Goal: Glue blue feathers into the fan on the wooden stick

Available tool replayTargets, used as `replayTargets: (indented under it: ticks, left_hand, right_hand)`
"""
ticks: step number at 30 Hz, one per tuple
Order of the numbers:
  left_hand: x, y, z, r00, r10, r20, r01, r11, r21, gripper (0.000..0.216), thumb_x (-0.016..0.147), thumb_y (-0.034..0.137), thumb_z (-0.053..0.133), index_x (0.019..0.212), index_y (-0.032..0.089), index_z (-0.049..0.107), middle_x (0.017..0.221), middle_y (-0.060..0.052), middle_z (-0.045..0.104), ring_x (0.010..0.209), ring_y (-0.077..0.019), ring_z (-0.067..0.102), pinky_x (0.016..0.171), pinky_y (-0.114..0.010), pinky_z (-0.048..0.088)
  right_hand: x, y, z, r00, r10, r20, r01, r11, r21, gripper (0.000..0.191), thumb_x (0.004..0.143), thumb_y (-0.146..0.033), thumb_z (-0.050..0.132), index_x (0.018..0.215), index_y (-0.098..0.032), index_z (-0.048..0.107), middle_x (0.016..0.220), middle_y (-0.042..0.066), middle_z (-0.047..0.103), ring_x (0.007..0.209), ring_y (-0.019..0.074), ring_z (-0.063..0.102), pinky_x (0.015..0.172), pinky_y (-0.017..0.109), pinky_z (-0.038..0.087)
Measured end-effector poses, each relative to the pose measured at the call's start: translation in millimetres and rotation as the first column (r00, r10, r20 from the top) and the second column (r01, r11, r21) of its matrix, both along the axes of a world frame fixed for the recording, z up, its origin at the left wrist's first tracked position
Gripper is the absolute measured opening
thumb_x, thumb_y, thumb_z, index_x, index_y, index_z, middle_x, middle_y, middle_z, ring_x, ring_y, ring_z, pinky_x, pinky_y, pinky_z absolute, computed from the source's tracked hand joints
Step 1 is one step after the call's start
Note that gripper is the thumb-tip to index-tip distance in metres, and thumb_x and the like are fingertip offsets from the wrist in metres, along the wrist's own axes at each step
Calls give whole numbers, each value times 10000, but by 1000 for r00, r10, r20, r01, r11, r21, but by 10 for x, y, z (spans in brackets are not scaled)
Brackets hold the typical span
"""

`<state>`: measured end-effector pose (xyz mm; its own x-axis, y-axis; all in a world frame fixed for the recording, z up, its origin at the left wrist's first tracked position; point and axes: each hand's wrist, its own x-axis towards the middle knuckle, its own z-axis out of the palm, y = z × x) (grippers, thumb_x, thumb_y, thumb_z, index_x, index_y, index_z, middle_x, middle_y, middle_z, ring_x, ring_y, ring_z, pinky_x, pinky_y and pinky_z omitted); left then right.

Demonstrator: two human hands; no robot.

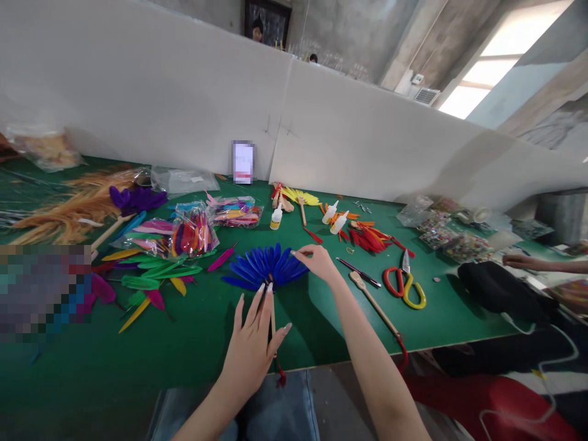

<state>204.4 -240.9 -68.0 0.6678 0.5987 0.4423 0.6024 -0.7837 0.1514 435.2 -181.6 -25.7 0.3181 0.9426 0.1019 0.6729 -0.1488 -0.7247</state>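
Observation:
A fan of blue feathers (pixel 269 263) lies spread on the green table in front of me, its wooden handle (pixel 272 318) pointing toward my lap. My left hand (pixel 252 346) rests over the handle with fingers stretched out, its fingertips pressing on the base where the feathers meet. At the fan's upper right edge, my right hand (pixel 316 262) has thumb and forefinger pinched together on the tip of a blue feather. A red tassel (pixel 281 375) hangs from the handle's lower end at the table edge.
Loose coloured feathers (pixel 158 278) and bagged feathers (pixel 195 233) lie left. A small glue bottle (pixel 275 218) stands beyond the fan. To the right are scissors (pixel 405 283), tweezers (pixel 359 272) and a wooden handle (pixel 374 301). Another person's hand (pixel 521 262) is at far right. A phone (pixel 243 162) leans on the partition.

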Motion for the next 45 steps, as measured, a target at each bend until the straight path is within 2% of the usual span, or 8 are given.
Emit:
replayTargets:
  ticks: [13,20,23,25,27,31,37,45]
  left_hand:
    - [-5,-7,9,1000,20,-11,-20,1000,5,692,963,411,351,1489,105,19,1481,-106,350,1388,-244,261,1131,-486,187]
    - [-9,-4,5,999,37,35,-33,993,-109,692,968,403,342,1491,146,-33,1477,-126,354,1375,-255,293,1105,-501,243]
    - [-37,-8,38,990,94,105,-71,975,-211,654,981,350,305,1488,165,-64,1491,-135,324,1387,-243,267,1106,-504,241]
    - [-78,-1,73,978,143,152,-99,960,-261,636,983,319,294,1488,174,-66,1503,-132,300,1401,-233,227,1117,-502,219]
    - [-134,25,105,971,167,173,-115,954,-276,637,982,311,299,1487,181,-66,1501,-126,307,1410,-230,196,1124,-506,200]
    - [-244,109,125,984,136,113,-106,966,-237,642,980,343,304,1489,197,-59,1481,-115,352,1401,-236,227,1121,-507,205]
    - [-253,147,76,1000,27,-6,-28,983,-179,686,975,382,311,1482,161,-94,1464,-132,375,1383,-240,276,1111,-500,211]
    - [-163,151,61,1000,-31,1,31,983,-182,661,983,404,247,1477,171,-125,1459,-137,384,1371,-233,306,1113,-483,191]
  right_hand:
    - [-43,49,-86,999,-37,24,36,997,63,289,793,-403,557,616,-189,637,631,41,680,619,196,626,604,283,456]
    - [-131,-251,-20,974,-226,23,208,926,315,326,898,-398,427,983,-160,635,970,127,671,869,220,631,749,340,511]
    - [-329,-531,-34,959,-214,188,97,866,491,248,912,-309,465,1042,-202,648,1034,114,662,1016,238,595,915,412,462]
    - [-486,-706,-81,934,-63,352,-106,892,440,303,924,-239,454,1191,-240,596,1233,106,590,1187,244,512,995,439,414]
    - [-615,-832,-145,881,67,468,-239,917,320,417,931,-221,436,1345,-251,470,1435,103,411,1347,266,334,1066,487,338]
    - [-727,-911,-257,820,163,548,-286,947,146,484,948,-259,400,1429,-253,345,1554,94,153,1424,293,111,1105,549,244]
    - [-738,-861,-305,768,208,605,-317,945,77,482,950,-293,398,1428,-255,346,1560,97,140,1426,291,92,1113,567,201]
    - [-743,-865,-304,760,208,616,-314,947,68,485,943,-292,404,1421,-225,362,1545,118,192,1422,286,124,1106,565,221]
